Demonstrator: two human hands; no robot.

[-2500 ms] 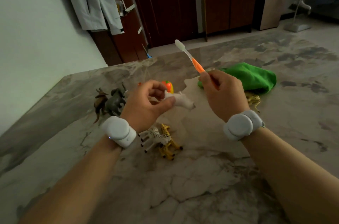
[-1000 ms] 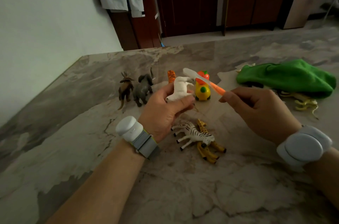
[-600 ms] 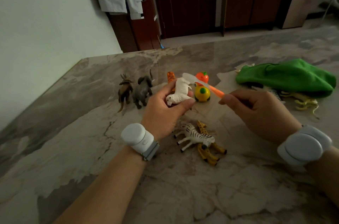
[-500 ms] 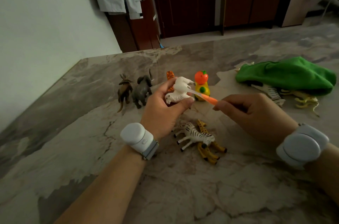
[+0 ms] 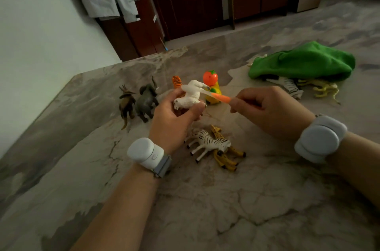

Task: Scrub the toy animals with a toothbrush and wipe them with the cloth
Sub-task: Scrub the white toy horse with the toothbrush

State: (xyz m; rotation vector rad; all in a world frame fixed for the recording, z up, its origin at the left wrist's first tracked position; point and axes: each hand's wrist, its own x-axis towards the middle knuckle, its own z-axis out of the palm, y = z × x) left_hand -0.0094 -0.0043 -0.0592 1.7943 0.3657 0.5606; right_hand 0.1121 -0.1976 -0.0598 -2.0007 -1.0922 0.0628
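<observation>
Scrub: toothbrush (image 5: 221,97) head against white toy animal (image 5: 192,97).
left grip (image 5: 174,119) curled round animal; right grip (image 5: 271,111) pinches brush handle; green cloth (image 5: 302,63) at 2 o'clock.

single head view, forward-down, near the table (image 5: 246,199)

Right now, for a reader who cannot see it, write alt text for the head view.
A left hand holds a white toy animal above a marble table while the right hand holds an orange toothbrush against it. More toy animals sit around them; a green cloth lies beyond the right hand.
</observation>
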